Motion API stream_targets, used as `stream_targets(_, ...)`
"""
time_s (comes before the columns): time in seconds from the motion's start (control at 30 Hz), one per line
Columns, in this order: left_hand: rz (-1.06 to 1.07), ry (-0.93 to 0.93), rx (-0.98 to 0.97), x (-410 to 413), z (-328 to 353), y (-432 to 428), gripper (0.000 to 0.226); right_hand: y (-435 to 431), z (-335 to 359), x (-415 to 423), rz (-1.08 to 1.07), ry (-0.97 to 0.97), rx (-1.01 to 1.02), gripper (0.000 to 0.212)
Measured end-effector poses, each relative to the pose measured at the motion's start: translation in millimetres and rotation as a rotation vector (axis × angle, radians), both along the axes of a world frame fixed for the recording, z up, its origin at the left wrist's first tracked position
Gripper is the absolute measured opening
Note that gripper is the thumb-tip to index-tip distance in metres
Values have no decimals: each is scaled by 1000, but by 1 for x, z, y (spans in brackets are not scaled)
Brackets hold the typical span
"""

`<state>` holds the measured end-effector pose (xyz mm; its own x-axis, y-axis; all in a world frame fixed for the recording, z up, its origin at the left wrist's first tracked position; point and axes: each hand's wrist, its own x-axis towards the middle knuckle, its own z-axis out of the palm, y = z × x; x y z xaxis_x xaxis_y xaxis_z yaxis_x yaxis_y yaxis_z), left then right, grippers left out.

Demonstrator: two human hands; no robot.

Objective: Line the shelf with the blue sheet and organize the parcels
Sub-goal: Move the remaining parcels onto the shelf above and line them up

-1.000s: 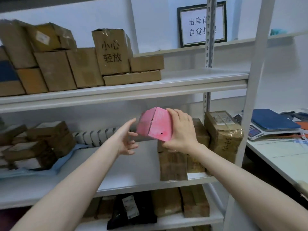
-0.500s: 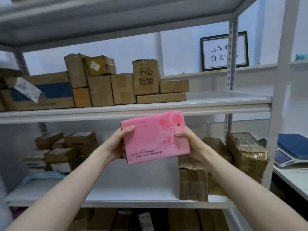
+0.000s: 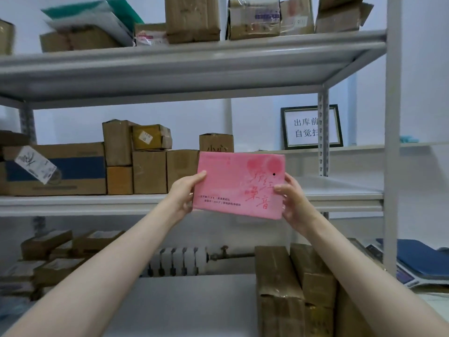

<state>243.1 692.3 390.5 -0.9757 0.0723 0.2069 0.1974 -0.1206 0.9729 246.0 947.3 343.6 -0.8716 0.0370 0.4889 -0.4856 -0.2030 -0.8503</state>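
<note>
Two hands on the pink parcel (image 3: 239, 184) — left hand (image 3: 185, 194) grips its left edge, right hand (image 3: 295, 201) its right edge — held upright in the air before the middle shelf's (image 3: 85, 203) front edge, by the brown boxes (image 3: 149, 175).

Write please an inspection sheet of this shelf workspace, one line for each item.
Surface: middle shelf bare on its right part.
Job's things: pink parcel held upright before the middle shelf; blue sheet not clearly seen.
Clutter: brown boxes on the middle shelf's left; more on other shelves.
Hands: left hand and right hand grip the parcel's short sides.
Cables: nothing seen.
Surroundings: framed sign, radiator, scale at right.
</note>
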Motion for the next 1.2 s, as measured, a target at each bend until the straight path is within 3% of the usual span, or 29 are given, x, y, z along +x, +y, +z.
stream_targets(0.2,340,30,128,-20,17,-20,31,-59,63,-10,-109,111,-130,107)
stream_targets(0.3,383,3,150,-26,24,-40,20,-101,94,-30,-199,138,-108,101)
stream_targets(0.4,391,27,137,-36,33,-64,16,-141,128,-52,-367,204,-94,113)
stream_targets(0.53,373,95,65,-55,44,-102,12,-188,168,-85,-721,317,67,114)
stream_targets(0.67,343,138,36,-79,47,-142,17,-227,195,-126,-915,336,177,115)
stream_targets(0.8,295,138,14,-102,42,-169,19,-251,201,-165,-1019,266,283,121)
stream_targets(0.97,249,124,10,-132,37,-185,19,-275,170,-206,-1113,164,574,121)
stream_targets(1.2,167,106,12,-155,39,-167,18,-275,164,-219,-1210,194,774,124)
